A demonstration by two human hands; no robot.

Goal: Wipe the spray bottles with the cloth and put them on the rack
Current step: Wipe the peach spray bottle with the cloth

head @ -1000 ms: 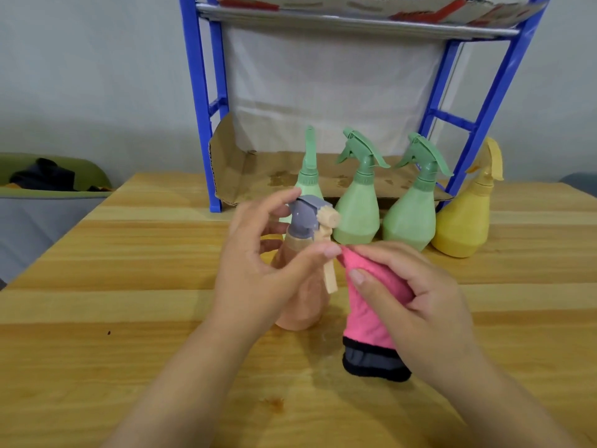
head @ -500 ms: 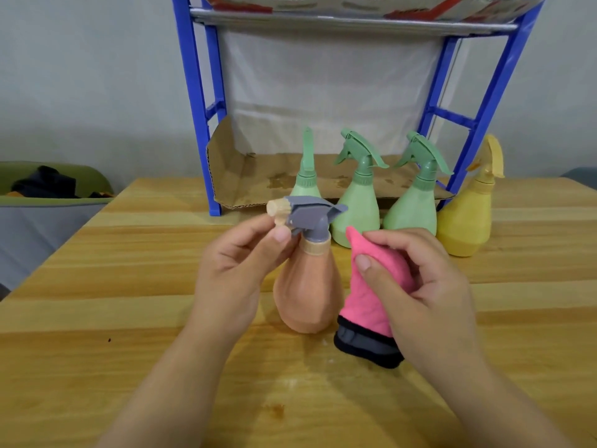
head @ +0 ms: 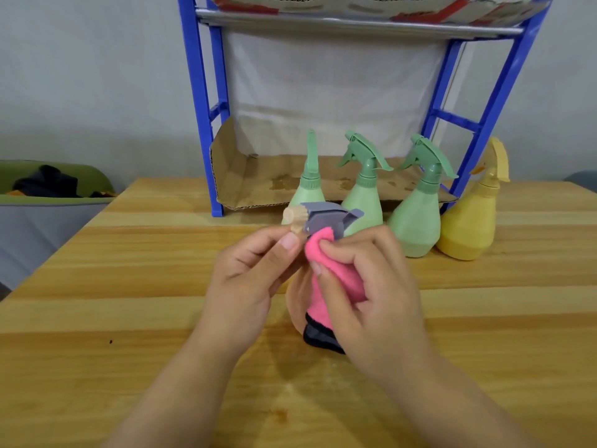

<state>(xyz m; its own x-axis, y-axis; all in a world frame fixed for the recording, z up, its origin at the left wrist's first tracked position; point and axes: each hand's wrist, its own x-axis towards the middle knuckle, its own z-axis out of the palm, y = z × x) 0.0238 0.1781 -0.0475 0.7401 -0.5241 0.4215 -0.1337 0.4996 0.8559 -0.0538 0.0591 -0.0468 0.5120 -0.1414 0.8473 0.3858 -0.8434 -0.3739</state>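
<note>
On the wooden table (head: 129, 286), before the blue rack (head: 200, 108), the peach spray bottle (head: 326, 218) stands between the hands. The left hand (head: 248, 279) pinches its sprayer head; the right hand (head: 371, 286) grips the pink cloth (head: 336, 276) against its neck. Hard rubbing might topple it.

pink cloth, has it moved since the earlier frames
Yes. The pink cloth in the right hand has shifted left, judged against the middle green bottle, from beside the peach bottle to against its neck.
</note>
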